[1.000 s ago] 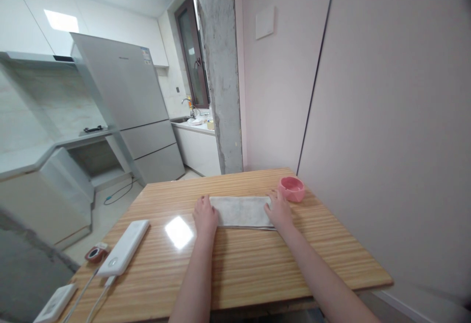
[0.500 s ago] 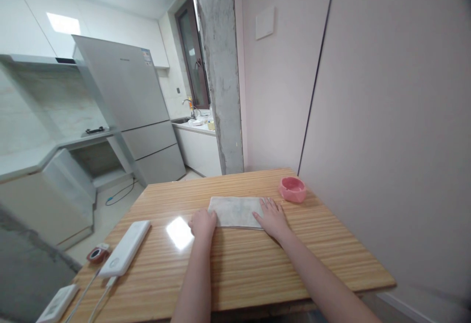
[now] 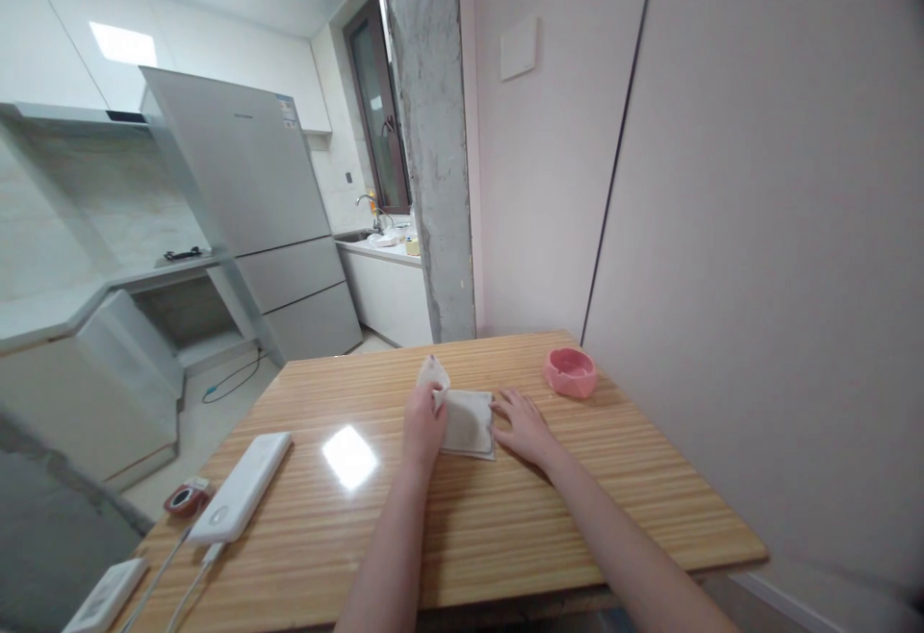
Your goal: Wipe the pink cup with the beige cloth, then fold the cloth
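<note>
The left hand [image 3: 424, 431] has its thumb and fingers closed around the raised left end of a pale grey, rectangular folded fabric cloth [image 3: 468, 421], a corner of which stands up above the grip. The right hand [image 3: 526, 426] is spread wide and holds nothing; it rests just right of the cloth, its fingertips at the cloth's edge, though whether they touch it I cannot tell. The rest of the cloth lies flat between the hands on a light-brown, wood-grained tabletop [image 3: 491, 527]. Right of the cloth and a little farther back sits a pink, round, faceted bowl [image 3: 576, 384], near the right hand. Well to the left of the cloth and nearer the wearer lies a long, white, flat-sided device with rounded corners [image 3: 242, 489], with a thin white cable [image 3: 189, 595] at its near end. Beside it, farther left of the cloth, is a small reddish-brown object with a round dark face [image 3: 188, 498]. Far beyond the cloth, to its left, stands a tall silver-grey refrigerator [image 3: 238, 171].
</note>
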`<state>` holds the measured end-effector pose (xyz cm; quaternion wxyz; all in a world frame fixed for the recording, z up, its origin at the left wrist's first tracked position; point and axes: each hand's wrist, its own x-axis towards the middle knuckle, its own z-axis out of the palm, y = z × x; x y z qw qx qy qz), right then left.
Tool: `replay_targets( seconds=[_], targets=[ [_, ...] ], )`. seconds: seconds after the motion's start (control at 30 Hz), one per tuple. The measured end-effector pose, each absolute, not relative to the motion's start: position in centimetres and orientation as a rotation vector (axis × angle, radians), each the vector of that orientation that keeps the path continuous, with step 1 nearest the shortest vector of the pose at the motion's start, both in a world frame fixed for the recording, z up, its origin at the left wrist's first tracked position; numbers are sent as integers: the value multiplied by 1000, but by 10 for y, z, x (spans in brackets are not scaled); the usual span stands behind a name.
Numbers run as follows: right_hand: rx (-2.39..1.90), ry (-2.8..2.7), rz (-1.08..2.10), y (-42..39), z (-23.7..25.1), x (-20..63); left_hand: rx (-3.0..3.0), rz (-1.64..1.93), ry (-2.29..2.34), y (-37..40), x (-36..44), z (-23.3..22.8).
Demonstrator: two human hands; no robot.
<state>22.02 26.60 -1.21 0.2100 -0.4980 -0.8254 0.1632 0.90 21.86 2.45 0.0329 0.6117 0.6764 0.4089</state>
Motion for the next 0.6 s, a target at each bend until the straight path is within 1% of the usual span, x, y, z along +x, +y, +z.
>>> replay_targets(
  seconds=[0.1, 0.2, 0.37, 0.53, 0.6],
  targets=[
    [-1387, -2287, 454, 266, -13, 218, 2188, 1029, 1775, 223, 31, 16],
    [-1381, -2285, 454, 267, -13, 218, 2272, 916, 1664, 223, 38, 10],
    [-1381, -2301, 453, 269, -14, 219, 2184, 1003, 1707, 218, 43, 10],
    [-1346, -2285, 460, 270, -17, 219, 2233, 831, 1478, 214, 43, 14],
    [-1324, -2246, 457, 271, -19, 220, 2182, 939, 1512, 215, 37, 16]
  ],
)
